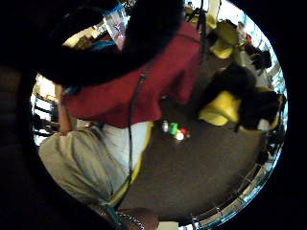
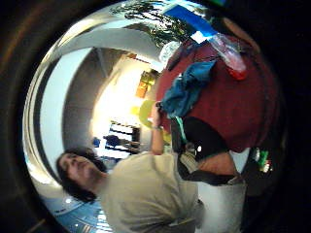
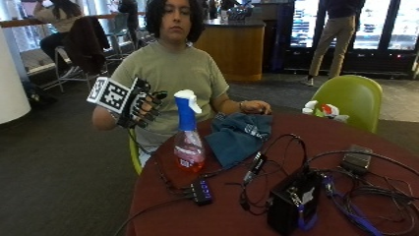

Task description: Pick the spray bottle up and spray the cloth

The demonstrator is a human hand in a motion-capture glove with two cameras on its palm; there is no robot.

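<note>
From the outside view, the spray bottle (image 3: 188, 132) stands upright on the round red table (image 3: 367, 142), near its edge. The gloved right hand (image 3: 142, 109) hangs in the air beside the bottle's blue-and-white head, apart from it, fingers loosely curled and holding nothing. The blue cloth (image 3: 237, 135) lies crumpled on the other side of the bottle, just beside it, with the bare hand (image 3: 254, 106) at its far edge.

In the thumb-side palm view, the cloth (image 2: 187, 90) lies beside the bottle (image 2: 228, 54) on the table (image 2: 233, 116).

In the little-finger-side palm view, the table (image 1: 144, 86) shows, and neither bottle nor cloth can be made out for certain.
</note>
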